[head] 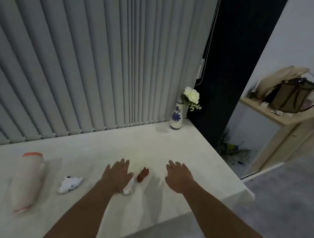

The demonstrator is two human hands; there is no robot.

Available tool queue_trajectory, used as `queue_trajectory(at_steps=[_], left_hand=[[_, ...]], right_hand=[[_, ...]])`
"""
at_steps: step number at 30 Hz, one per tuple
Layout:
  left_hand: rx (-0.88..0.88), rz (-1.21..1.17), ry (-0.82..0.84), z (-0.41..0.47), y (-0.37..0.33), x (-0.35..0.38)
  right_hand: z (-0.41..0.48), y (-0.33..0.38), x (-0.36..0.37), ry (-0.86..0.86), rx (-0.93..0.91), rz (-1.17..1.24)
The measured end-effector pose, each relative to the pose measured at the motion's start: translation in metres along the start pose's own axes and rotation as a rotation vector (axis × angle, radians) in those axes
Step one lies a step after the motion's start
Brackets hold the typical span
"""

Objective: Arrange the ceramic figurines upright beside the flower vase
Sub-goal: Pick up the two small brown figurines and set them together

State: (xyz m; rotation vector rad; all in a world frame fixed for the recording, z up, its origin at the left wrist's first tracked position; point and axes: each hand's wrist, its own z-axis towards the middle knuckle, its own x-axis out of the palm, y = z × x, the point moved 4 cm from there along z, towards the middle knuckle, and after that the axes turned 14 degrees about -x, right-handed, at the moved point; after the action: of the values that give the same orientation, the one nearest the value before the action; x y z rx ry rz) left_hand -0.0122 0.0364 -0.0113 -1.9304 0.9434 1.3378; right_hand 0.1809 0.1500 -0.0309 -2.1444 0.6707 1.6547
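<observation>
A white vase with a blue flower pattern (176,118) holds white flowers and stands at the far right corner of the table (98,152). A small brown figurine (142,174) lies on its side between my hands. A white figurine (128,188) lies partly hidden under my left hand (118,174), which hovers flat with fingers apart. My right hand (179,177) is spread open just right of the brown figurine, holding nothing. A white figurine with dark spots (70,184) lies on its side further left.
A tall cream bottle-like piece with orange ends (27,180) lies on its side at the left. Grey vertical blinds (82,58) run along the table's back edge. The table's right edge drops to the floor; a shelf with a bag (291,96) stands beyond.
</observation>
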Motion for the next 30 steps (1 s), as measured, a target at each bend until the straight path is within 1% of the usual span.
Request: queue_trajectory(at_steps=[4,8,11,14,17,21,24,27,30], left_hand=[[0.036,0.016,0.014,0.015,-0.032,0.020],[0.059,0.025,-0.028,0.028,-0.055,0.042],[0.069,0.069,-0.072,0.034,-0.064,0.062],[0.048,0.054,-0.098,0.040,-0.071,0.073],[0.021,0.103,-0.090,0.045,-0.074,0.081],[0.016,0.234,-0.113,0.050,-0.071,0.083],[0.048,0.330,-0.139,0.056,-0.073,0.079],[0.079,0.333,-0.154,0.059,-0.073,0.074],[0.123,0.345,-0.170,0.063,-0.067,0.072]], right_hand=[[0.009,-0.015,0.023,0.046,0.002,-0.008],[0.016,-0.029,0.048,0.099,0.021,0.011],[0.018,-0.038,0.067,0.115,0.023,0.099],[0.017,-0.045,0.078,0.056,0.030,0.277],[0.012,-0.051,0.085,-0.001,0.036,0.410],[0.013,-0.055,0.090,-0.102,0.057,0.466],[0.016,-0.054,0.093,-0.168,0.103,0.534],[0.019,-0.048,0.095,-0.253,0.144,0.557],[0.025,-0.043,0.095,-0.292,0.182,0.593]])
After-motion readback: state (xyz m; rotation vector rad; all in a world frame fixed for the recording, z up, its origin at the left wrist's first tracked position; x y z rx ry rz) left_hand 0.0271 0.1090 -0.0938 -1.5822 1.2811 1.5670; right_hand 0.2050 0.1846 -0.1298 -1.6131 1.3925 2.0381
